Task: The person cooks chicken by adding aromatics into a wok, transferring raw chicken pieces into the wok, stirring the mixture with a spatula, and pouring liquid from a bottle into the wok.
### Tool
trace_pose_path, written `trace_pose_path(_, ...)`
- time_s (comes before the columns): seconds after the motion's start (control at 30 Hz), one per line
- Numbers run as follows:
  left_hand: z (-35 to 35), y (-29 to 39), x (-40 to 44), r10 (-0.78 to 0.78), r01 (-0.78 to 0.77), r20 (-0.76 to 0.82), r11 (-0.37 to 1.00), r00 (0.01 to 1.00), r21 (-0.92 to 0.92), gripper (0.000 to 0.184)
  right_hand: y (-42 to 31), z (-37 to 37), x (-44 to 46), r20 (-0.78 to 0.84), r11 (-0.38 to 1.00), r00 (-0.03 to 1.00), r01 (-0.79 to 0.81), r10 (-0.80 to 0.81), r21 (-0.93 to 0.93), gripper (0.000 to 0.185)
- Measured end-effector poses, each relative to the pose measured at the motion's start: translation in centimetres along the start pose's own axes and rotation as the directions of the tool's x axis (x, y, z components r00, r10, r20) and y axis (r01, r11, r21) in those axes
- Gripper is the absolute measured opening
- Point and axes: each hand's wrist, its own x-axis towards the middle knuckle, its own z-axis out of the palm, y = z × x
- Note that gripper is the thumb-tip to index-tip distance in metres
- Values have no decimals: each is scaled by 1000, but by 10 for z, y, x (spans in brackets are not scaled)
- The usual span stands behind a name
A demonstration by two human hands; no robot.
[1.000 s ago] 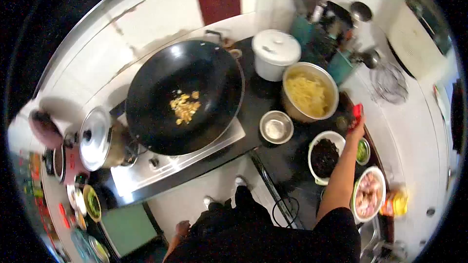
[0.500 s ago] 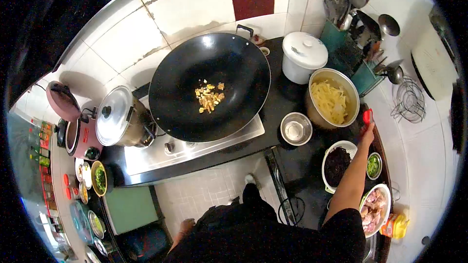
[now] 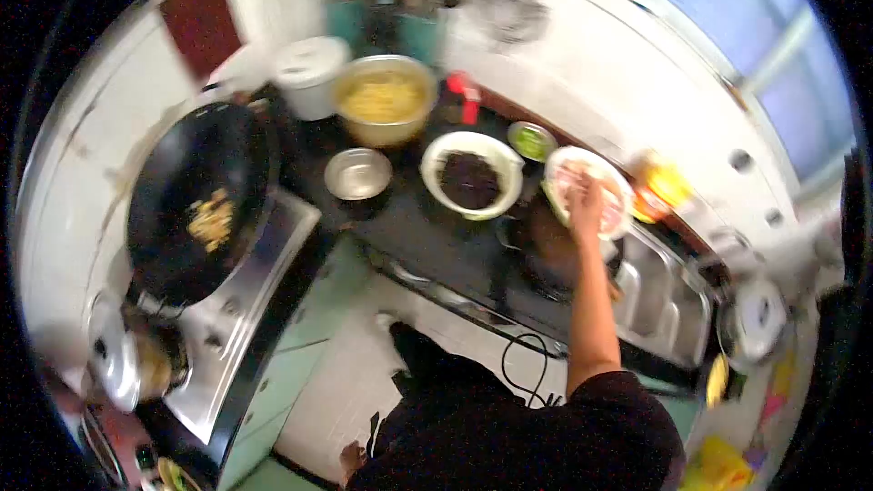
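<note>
One lidded pot stood at the far left, just beside a black wok on the steel stove. Pale yellow-brown bits of food lay low in the wok's hollow. A white lidded tub stood on the dark counter to the right. The left hand hung low beside the person's body, well apart from the dishes; whether it was clenched could not be told. A small steel bowl sat nearer the counter's edge, in front of a metal pan of yellow strips. Right of the strips stood a red item, blurred, behind a white bowl of dark food. A little dish of greens came next. Beside it, toward the right of the counter, sat the meat bowl, its pink meat partly hidden by the right hand, which reached in over the near rim. Blur left it impossible to tell whether those fingers grasped anything. A yellow container stood just beyond the meat bowl, with the steel sink to the right.
</note>
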Motion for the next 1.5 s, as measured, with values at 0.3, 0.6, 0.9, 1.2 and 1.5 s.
trace_pose_path(0.3,47,69,30,109,-98,207,993,972,-61,21,112,-154,-34,-335,933,897,-340,286,-114,42)
trace_pose_path(0.6,435,257,-85,633,-776,449,485,630,404,20,167,-124,29,-77,879,879,-475,471,-39,35)
trace_pose_path(0.9,728,289,-91,512,-941,828,-101,230,324,24,178,-117,83,127,885,886,-458,446,88,34)
trace_pose_path(1.2,805,285,-75,496,-751,798,-367,341,549,23,184,-112,84,210,827,818,-559,536,63,30)
trace_pose_path(1.5,819,283,-83,524,-582,699,-403,486,707,22,161,-115,87,140,853,844,-522,517,1,25)
